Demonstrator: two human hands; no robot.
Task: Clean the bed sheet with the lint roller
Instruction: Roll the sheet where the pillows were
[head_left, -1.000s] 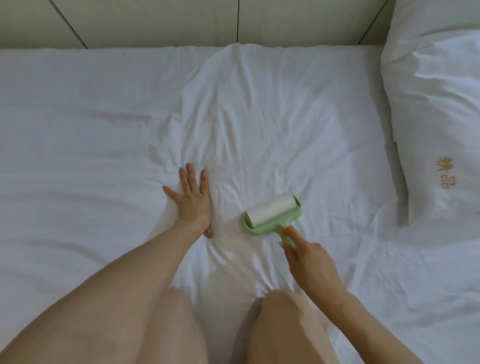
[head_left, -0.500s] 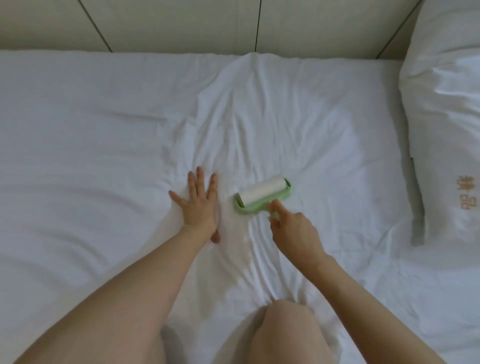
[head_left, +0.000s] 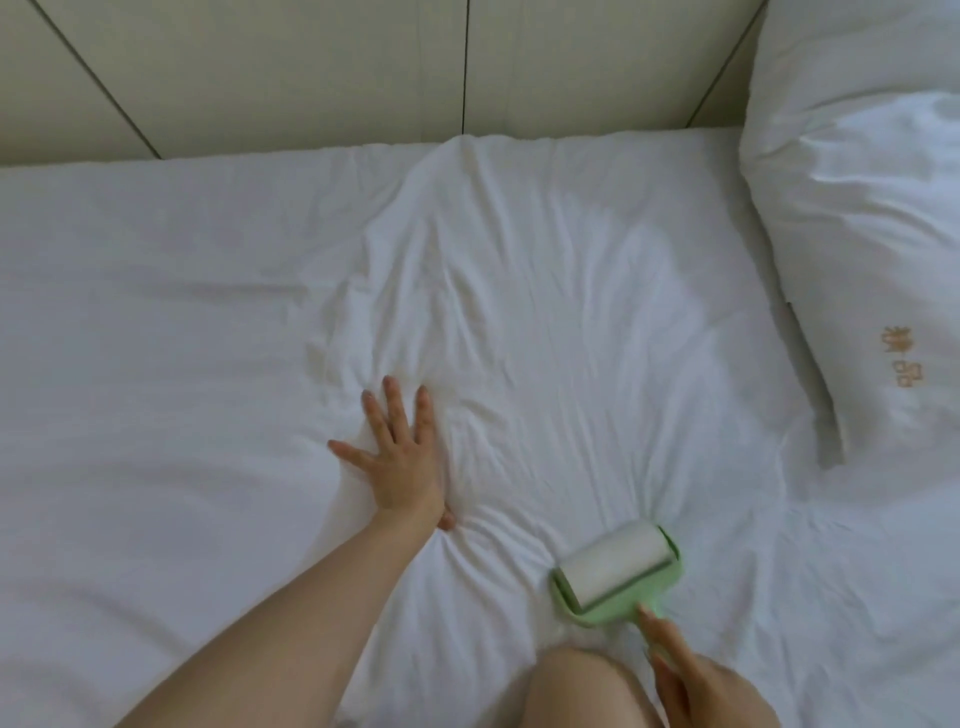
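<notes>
A white, wrinkled bed sheet covers the mattress. The lint roller, a white sticky roll in a light green frame, lies on the sheet at the lower right. My right hand grips its green handle, with the forefinger stretched along the handle toward the frame. My left hand presses flat on the sheet to the left of the roller, fingers straight and spread, holding the cloth taut. Creases radiate from under that palm.
A white pillow with gold embroidered characters lies at the right edge. A beige panelled wall runs along the far side of the bed. My bare knee rests on the sheet just below the roller.
My right hand has drawn the lint roller back toward me and to the right, away from the left hand. The left hand stays pressed in the same spot.
</notes>
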